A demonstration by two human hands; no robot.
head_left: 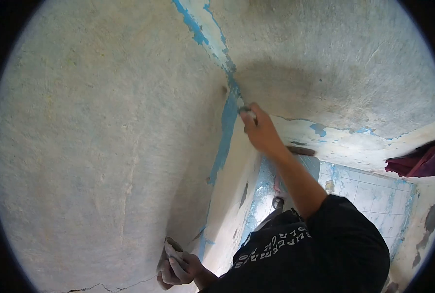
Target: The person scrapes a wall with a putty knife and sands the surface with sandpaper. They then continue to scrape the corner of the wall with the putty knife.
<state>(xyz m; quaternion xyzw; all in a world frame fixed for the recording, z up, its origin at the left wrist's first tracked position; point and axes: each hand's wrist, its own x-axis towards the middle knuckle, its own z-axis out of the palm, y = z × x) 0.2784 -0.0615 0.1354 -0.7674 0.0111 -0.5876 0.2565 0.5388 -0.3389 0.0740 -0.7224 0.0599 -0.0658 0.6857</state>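
Observation:
High in the wall corner, my right hand (261, 131) is closed around a small scraper (241, 108), whose handle is mostly covered by the fingers. The scraper's tip is right at the blue paint strip (228, 124) that runs down the corner between bare grey plaster and cream paint. Lower down at the left, my left hand (179, 269) is closed on a flat pale-grey piece with a dark edge (174, 244), held close to the grey plaster wall (90, 146). I cannot tell exactly what that piece is.
Flaking blue and white paint edges (317, 129) cross the right wall. Below lies a tiled floor (374, 195) dusted with blue flakes, with a small container (329, 186) on it. Dark red cloth (415, 163) hangs at the right. A crack (102, 287) runs along the lower left wall.

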